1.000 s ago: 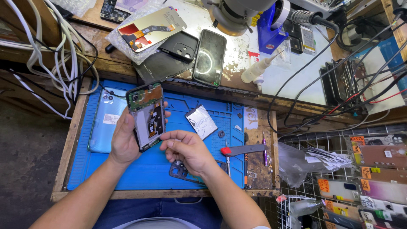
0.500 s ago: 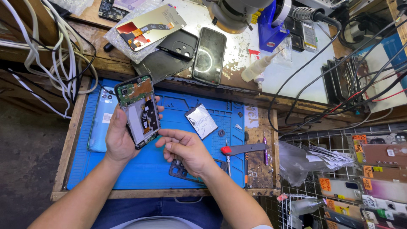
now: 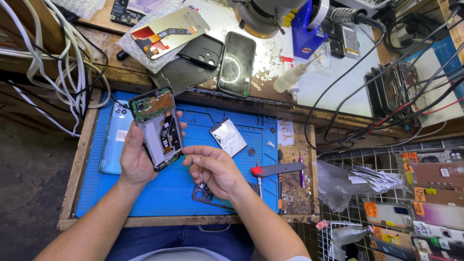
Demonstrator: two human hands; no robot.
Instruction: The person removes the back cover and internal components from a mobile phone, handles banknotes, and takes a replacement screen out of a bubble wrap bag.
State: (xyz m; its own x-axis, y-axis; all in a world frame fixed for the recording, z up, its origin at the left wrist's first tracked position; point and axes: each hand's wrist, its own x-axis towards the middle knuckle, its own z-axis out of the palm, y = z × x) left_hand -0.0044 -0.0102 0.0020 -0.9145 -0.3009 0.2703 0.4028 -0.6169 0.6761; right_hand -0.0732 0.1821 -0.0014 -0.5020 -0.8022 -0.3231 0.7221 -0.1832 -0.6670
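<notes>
The left hand [image 3: 137,162] grips an opened smartphone [image 3: 158,128] by its long edges, thumb on one side and fingers wrapped behind, holding it above the blue repair mat [image 3: 169,191]. The right hand [image 3: 215,169] holds nothing: its fingers are loosely curled, with the fingertips just beside the phone's lower corner, and whether they touch it cannot be told.

With its back cover off, the phone looks light and stiff but delicate; the green circuit board and thin flex cables lie bare, so the rigid frame edges seem the safe place to hold, not the exposed inside. Its long axis runs nearly upright in the view, tilted slightly left at the top, camera end away from the person and open side facing up.

Under the right wrist lies a dark plastic frame piece [image 3: 205,197]. On the mat rest a light-blue back cover [image 3: 116,140], a small silvery shield plate [image 3: 228,137] and a red-handled tool [image 3: 275,169].
</notes>
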